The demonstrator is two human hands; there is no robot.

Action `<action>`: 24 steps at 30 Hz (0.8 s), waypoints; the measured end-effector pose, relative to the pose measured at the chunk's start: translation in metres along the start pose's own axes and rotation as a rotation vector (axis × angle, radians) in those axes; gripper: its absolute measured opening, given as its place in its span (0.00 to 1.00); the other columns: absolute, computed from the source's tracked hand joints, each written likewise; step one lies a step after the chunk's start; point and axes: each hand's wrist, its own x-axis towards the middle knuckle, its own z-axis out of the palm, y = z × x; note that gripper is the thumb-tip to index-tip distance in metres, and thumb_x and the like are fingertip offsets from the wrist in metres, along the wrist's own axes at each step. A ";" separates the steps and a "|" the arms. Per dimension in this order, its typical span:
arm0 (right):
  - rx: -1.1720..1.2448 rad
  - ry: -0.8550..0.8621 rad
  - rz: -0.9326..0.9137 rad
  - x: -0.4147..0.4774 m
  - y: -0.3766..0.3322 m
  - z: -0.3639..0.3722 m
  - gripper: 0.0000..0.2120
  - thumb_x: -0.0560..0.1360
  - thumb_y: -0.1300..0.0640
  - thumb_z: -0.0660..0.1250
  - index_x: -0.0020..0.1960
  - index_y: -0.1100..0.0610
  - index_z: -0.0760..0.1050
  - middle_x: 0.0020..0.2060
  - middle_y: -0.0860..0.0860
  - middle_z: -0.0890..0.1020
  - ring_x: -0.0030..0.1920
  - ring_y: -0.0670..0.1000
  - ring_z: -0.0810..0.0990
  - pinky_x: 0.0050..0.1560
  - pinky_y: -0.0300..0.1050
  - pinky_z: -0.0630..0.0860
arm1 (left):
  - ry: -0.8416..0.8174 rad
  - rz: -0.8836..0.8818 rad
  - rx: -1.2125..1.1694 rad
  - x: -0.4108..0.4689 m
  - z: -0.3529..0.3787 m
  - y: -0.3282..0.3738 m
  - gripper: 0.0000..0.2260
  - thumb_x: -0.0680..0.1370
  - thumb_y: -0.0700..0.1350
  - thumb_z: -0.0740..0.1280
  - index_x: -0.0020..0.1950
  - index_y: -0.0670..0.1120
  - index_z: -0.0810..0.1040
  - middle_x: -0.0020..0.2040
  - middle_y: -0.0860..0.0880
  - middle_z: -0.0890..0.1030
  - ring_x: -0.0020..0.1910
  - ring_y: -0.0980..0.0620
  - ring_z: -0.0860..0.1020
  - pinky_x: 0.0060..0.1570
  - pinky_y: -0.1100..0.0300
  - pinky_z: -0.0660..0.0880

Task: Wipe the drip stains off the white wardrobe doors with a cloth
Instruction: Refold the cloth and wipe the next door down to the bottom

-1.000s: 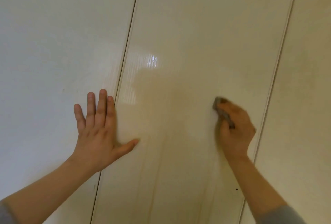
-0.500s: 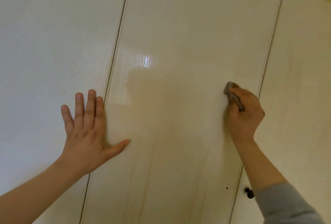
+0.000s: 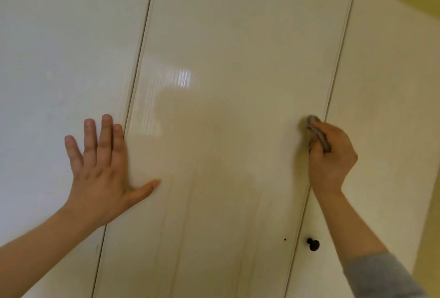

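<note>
Hands are being worked on the doors [image 3: 59,35]: the left hand [image 3: 102,174], fingers flat, is being pressed over a seam [image 3: 135,78], while the cloth [image 3: 317,131], gripped in the right hand [image 3: 331,157], is being swept rightward to the middle door [image 3: 226,35] edge. Drips [image 3: 172,202] below are still being left.

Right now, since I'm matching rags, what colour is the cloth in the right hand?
Grey. The cloth shows best in the head view, gripped by the right hand.
</note>
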 end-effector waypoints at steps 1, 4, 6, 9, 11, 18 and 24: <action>0.003 -0.002 0.005 0.015 0.006 0.004 0.14 0.74 0.69 0.65 0.56 0.61 0.82 0.52 0.56 0.84 0.51 0.58 0.82 0.55 0.53 0.79 | -0.003 0.000 -0.004 0.000 0.000 0.000 0.56 0.69 0.79 0.44 0.79 0.33 0.50 0.80 0.38 0.44 0.79 0.36 0.41 0.72 0.30 0.41; -0.009 0.007 0.034 0.018 0.020 0.013 0.11 0.76 0.67 0.65 0.56 0.62 0.82 0.53 0.57 0.83 0.53 0.57 0.82 0.59 0.47 0.77 | -0.013 0.001 -0.022 -0.001 -0.003 0.001 0.56 0.69 0.79 0.44 0.78 0.33 0.51 0.80 0.38 0.45 0.79 0.37 0.41 0.73 0.36 0.36; -0.050 0.029 0.049 -0.010 0.025 0.015 0.11 0.76 0.66 0.64 0.55 0.63 0.81 0.53 0.58 0.83 0.53 0.58 0.82 0.58 0.43 0.76 | -0.019 -0.001 -0.030 0.000 -0.004 0.002 0.56 0.69 0.79 0.44 0.78 0.33 0.51 0.80 0.38 0.45 0.79 0.37 0.41 0.73 0.39 0.33; -0.060 0.012 0.112 -0.067 0.017 0.006 0.12 0.74 0.66 0.62 0.53 0.64 0.81 0.53 0.57 0.83 0.52 0.59 0.81 0.56 0.41 0.75 | -0.025 -0.009 -0.027 0.001 -0.005 0.003 0.56 0.69 0.79 0.43 0.78 0.33 0.51 0.80 0.37 0.45 0.79 0.36 0.41 0.73 0.39 0.33; -0.010 -0.072 0.130 -0.100 0.000 -0.003 0.12 0.74 0.65 0.62 0.52 0.61 0.81 0.53 0.52 0.82 0.52 0.58 0.81 0.57 0.36 0.74 | -0.023 -0.004 -0.025 0.001 -0.005 0.004 0.56 0.69 0.79 0.43 0.78 0.33 0.50 0.80 0.37 0.44 0.79 0.36 0.41 0.73 0.38 0.33; 0.010 0.108 0.237 -0.037 -0.024 0.018 0.11 0.77 0.64 0.63 0.56 0.59 0.81 0.50 0.49 0.81 0.51 0.49 0.79 0.54 0.38 0.73 | -0.046 0.017 -0.015 -0.003 -0.008 -0.001 0.55 0.70 0.79 0.44 0.79 0.35 0.50 0.81 0.39 0.45 0.79 0.37 0.41 0.73 0.32 0.41; 0.047 0.234 0.316 -0.027 -0.056 0.067 0.10 0.79 0.62 0.63 0.57 0.59 0.81 0.53 0.50 0.82 0.55 0.52 0.80 0.58 0.39 0.75 | -0.061 0.112 -0.020 -0.006 -0.018 -0.015 0.50 0.73 0.76 0.44 0.80 0.37 0.52 0.81 0.41 0.47 0.80 0.39 0.45 0.73 0.33 0.49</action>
